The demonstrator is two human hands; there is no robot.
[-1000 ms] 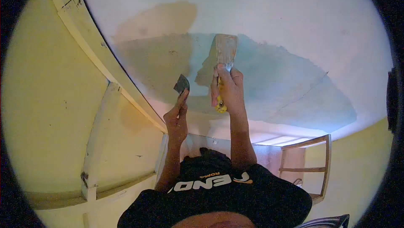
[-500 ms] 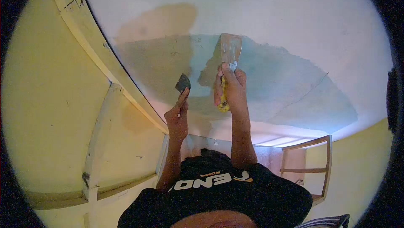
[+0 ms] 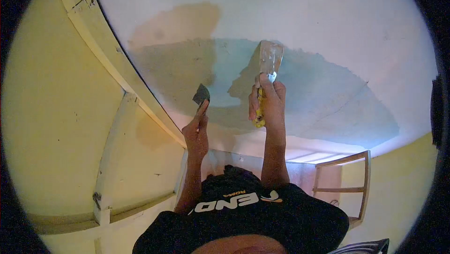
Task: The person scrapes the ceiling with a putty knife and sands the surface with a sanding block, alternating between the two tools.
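My right hand (image 3: 269, 99) is closed around the yellow handle of a putty knife (image 3: 271, 58). Its wide metal blade, smeared with pale material, points up over a pale painted surface (image 3: 304, 15). A large grey-green patch (image 3: 323, 90) with a ragged edge spreads behind both hands. On the left, my left hand (image 3: 196, 132) pinches a small dark flat piece (image 3: 201, 94) with an angular outline; its exact kind cannot be made out. It is held apart from the putty knife, and shadows of the hands fall on the patch.
Yellow panels (image 3: 51, 113) with raised beams (image 3: 110, 136) run along the left side. A wooden frame with crossbars (image 3: 367, 183) projects at lower right, beside a yellow wall (image 3: 398, 183). A dark-edged object (image 3: 370, 247) shows at the bottom right.
My right hand and the putty knife have shifted right and slightly down across the patch. My left hand has barely moved, with the dark piece still in it.
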